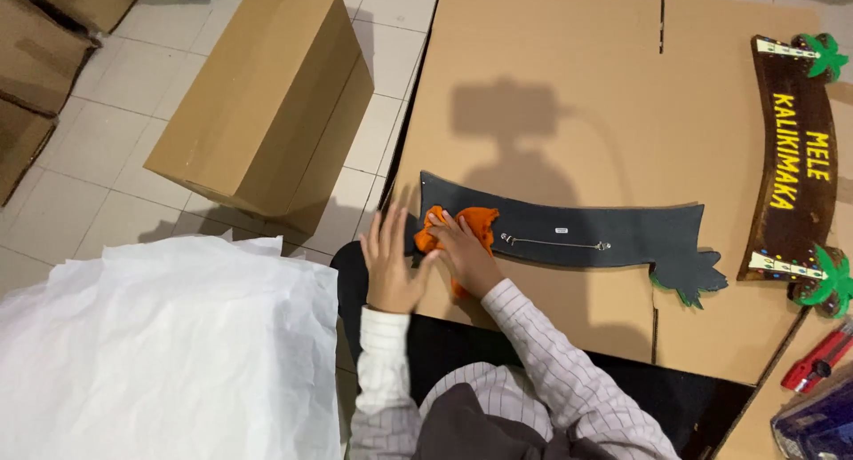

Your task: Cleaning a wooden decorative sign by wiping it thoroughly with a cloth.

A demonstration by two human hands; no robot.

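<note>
The left hand (389,263) lies flat and open, fingers spread and pointing away from the person, its palm down on the cardboard sheet (551,60) at the left end of the black sign (577,236); the fingertips touch or nearly touch that end, and which of the two is hard to tell. The right hand (464,251) presses down on an orange cloth (469,220), fingers bent over it, and the cloth sits on the sign's left part. Whether the fingers truly grip the cloth or only push on it cannot be told, since the hand covers most of it. The two hands are just beside each other, thumbs close. The sign lies face down across the middle of the sheet, a thin wire hanger (555,242) along its back and a green-edged palm shape at its right end. A second sign (795,158), face up with palm trees, lies near the right edge. White paper (169,345) fills the lower left, and a closed box (267,96) stands on the tiles. A red tool (819,358) at lower right is partly cut off, and the dark thing below it is too cropped to make out.
</note>
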